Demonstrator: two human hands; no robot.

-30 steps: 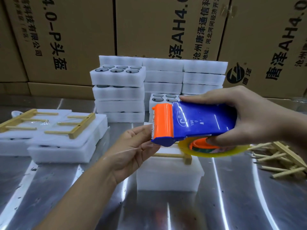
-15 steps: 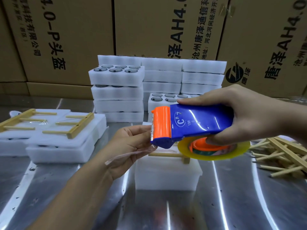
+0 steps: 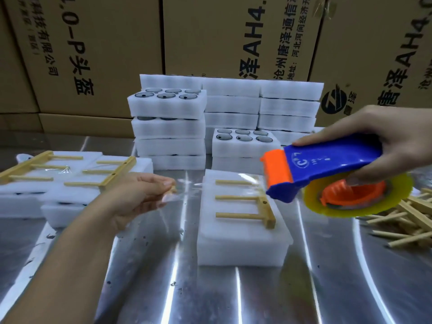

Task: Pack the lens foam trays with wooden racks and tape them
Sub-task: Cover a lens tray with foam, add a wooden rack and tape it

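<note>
A white foam tray stack [image 3: 240, 242] lies in the middle of the metal table with a wooden rack [image 3: 252, 202] on top. My right hand [image 3: 385, 136] grips a blue and orange tape dispenser [image 3: 322, 167] with a yellow-edged roll, held above the stack's right side. My left hand [image 3: 140, 195] pinches the free end of the clear tape [image 3: 187, 190], left of the stack. The tape stretches across above the rack between my two hands.
Two taped foam stacks with racks [image 3: 77, 183] lie at the left. Piles of foam trays with lenses [image 3: 168, 122] stand behind, in front of cardboard boxes [image 3: 93, 54]. Loose wooden racks [image 3: 402, 220] lie in a heap at the right.
My hands have drawn apart: the left pulled the tape end leftward and the right carried the dispenser to the right, so a length of tape now spans the foam stack.
</note>
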